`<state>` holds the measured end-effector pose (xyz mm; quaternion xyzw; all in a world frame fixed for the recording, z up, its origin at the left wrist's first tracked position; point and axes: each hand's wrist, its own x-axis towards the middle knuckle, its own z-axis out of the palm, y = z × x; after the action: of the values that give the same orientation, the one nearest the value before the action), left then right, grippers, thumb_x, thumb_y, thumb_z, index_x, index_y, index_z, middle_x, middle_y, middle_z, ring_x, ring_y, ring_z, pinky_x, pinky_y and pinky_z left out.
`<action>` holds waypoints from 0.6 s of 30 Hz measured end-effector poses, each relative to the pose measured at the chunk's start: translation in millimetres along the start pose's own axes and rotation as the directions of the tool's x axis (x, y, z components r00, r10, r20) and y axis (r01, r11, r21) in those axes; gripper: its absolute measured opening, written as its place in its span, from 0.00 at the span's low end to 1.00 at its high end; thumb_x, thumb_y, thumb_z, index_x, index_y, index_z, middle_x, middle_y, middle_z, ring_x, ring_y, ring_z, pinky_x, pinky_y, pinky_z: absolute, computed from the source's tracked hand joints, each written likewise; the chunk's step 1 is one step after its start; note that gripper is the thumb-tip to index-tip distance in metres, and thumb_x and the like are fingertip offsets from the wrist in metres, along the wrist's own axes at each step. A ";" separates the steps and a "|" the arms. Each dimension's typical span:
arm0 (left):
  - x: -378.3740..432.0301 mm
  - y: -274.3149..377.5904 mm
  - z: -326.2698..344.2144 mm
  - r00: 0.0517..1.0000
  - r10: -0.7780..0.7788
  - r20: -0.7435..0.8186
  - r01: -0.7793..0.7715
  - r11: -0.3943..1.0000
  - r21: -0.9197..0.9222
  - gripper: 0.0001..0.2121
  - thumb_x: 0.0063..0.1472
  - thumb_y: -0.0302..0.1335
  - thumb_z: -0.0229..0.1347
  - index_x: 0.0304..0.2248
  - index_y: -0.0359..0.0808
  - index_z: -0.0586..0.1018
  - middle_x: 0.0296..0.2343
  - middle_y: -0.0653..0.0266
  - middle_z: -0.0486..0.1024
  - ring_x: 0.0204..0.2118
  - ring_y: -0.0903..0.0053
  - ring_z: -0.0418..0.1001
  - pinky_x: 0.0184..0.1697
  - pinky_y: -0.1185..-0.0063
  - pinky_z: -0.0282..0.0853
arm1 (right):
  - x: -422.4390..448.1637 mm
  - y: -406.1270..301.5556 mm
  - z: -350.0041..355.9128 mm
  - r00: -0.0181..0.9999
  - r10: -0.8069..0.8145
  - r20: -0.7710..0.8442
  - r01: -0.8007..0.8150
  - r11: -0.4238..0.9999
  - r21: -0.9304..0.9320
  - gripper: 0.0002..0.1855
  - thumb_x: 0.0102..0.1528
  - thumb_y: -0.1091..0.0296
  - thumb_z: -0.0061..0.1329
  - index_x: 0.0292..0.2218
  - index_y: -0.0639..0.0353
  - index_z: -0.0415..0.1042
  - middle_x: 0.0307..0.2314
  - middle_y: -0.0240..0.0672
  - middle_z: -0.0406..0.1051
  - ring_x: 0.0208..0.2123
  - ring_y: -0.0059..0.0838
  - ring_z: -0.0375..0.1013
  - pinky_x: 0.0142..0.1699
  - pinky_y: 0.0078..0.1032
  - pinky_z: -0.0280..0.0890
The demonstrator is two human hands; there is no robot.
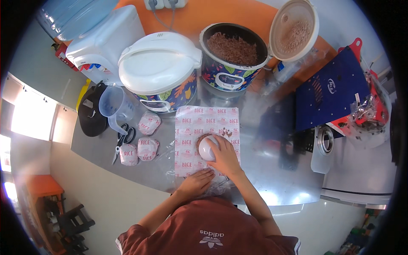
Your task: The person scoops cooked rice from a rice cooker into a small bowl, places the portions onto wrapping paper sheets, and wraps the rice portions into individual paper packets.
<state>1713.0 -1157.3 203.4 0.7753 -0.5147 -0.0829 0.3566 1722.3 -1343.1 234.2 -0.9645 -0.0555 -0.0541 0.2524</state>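
My right hand grips a small white bowl, turned upside down on a sheet of printed wrapping paper. Brown rice shows along the bowl's far left rim, and a few loose grains lie on the paper to its right. At the paper's near edge my left hand lies flat with nothing in its grasp. Clear plastic is partly visible under the near side of the paper. To the left lie three wrapped bundles: a far one, a near-left one and a near-right one.
Behind the paper, an open rice cooker holds brown rice; a lidded one stands left of it. Black-handled scissors, a plastic measuring jug and a dark cap lie left. A blue panel and a sealing machine occupy the right.
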 end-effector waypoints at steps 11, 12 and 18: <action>-0.6 -1.8 6.6 0.997 -0.070 0.013 0.071 0.995 -0.066 0.13 0.54 0.27 0.50 0.39 0.32 0.74 0.41 0.59 0.72 0.47 0.68 0.68 0.51 0.73 0.62 | 45.6 5.1 16.8 0.989 0.047 0.141 -0.043 0.999 -0.033 0.45 0.31 0.67 0.62 0.52 0.49 0.57 0.50 0.41 0.55 0.52 0.45 0.55 0.52 0.38 0.57; 0.5 -1.8 5.3 0.997 -0.072 0.021 0.073 0.996 -0.057 0.13 0.54 0.27 0.50 0.39 0.31 0.74 0.41 0.59 0.72 0.47 0.68 0.68 0.52 0.73 0.62 | 51.4 4.6 17.0 0.990 0.047 0.130 -0.042 0.998 -0.038 0.45 0.31 0.66 0.62 0.52 0.49 0.58 0.50 0.41 0.55 0.52 0.44 0.55 0.52 0.38 0.56; -6.4 -11.2 5.2 0.954 -0.193 0.231 0.227 0.965 -0.133 0.16 0.54 0.29 0.51 0.43 0.36 0.72 0.45 0.60 0.69 0.50 0.68 0.65 0.53 0.71 0.59 | 48.2 -12.3 -10.7 0.989 0.021 0.145 -0.015 0.999 -0.044 0.45 0.31 0.66 0.63 0.52 0.49 0.58 0.50 0.42 0.55 0.51 0.44 0.55 0.54 0.37 0.53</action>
<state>1715.8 -1151.8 190.9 0.7815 -0.4564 -0.2447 0.3479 1767.5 -1333.9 255.8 -0.9716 -0.0637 0.0175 0.2273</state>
